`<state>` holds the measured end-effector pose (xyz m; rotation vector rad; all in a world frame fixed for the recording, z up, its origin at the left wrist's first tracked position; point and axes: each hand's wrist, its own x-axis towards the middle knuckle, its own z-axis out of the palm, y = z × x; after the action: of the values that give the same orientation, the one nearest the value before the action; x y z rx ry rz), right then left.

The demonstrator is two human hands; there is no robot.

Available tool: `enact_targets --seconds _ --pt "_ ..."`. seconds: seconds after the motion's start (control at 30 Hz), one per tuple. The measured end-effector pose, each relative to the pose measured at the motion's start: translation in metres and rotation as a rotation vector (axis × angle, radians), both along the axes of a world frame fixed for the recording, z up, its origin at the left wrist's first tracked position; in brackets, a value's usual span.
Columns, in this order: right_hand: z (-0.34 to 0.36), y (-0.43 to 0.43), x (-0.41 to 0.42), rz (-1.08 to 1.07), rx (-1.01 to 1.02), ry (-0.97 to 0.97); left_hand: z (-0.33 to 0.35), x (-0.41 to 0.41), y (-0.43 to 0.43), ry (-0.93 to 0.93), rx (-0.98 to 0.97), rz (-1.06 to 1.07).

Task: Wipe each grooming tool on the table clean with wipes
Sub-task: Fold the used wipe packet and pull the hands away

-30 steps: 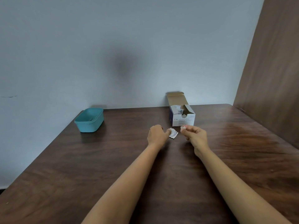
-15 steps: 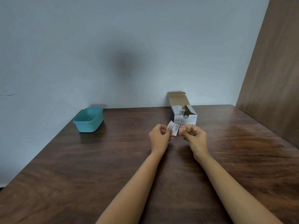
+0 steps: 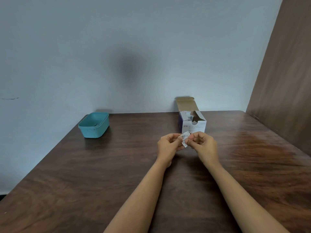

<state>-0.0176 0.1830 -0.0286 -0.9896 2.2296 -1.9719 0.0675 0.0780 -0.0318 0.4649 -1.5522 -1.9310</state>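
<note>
Early days imo. Left hand [image 3: 168, 145] and right hand [image 3: 204, 145] both pinching one wipe sachet [image 3: 184, 139] between fingertips, held over table [image 3: 117, 165], just near side of box [image 3: 193, 126]. Looks like tear-open step; can't tell if seal has given yet. No tool out on table, nothing wiped, so all wiping left. Box: flap up, more sachets poking out top. Teal tub [image 3: 94, 125] far left: something thin, dark inside, maybe tool, too small to tell.
</note>
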Motion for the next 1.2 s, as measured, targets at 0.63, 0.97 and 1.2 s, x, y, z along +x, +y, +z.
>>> enact_targets --seconds 0.63,0.97,1.2 --pt "-0.0001 -0.0013 0.0034 -0.155 0.06 0.109 0.0014 0.0007 -0.0054 -0.011 0.081 -0.107" --pt "-0.0061 -0.0065 0.0079 0.137 -0.276 -0.434 -0.0001 0.0004 -0.0042 -0.004 0.017 -0.07" --pt "-0.0068 -0.006 0.0019 0.178 -0.131 -0.079 0.0053 0.0025 -0.0049 0.0 0.069 -0.08"
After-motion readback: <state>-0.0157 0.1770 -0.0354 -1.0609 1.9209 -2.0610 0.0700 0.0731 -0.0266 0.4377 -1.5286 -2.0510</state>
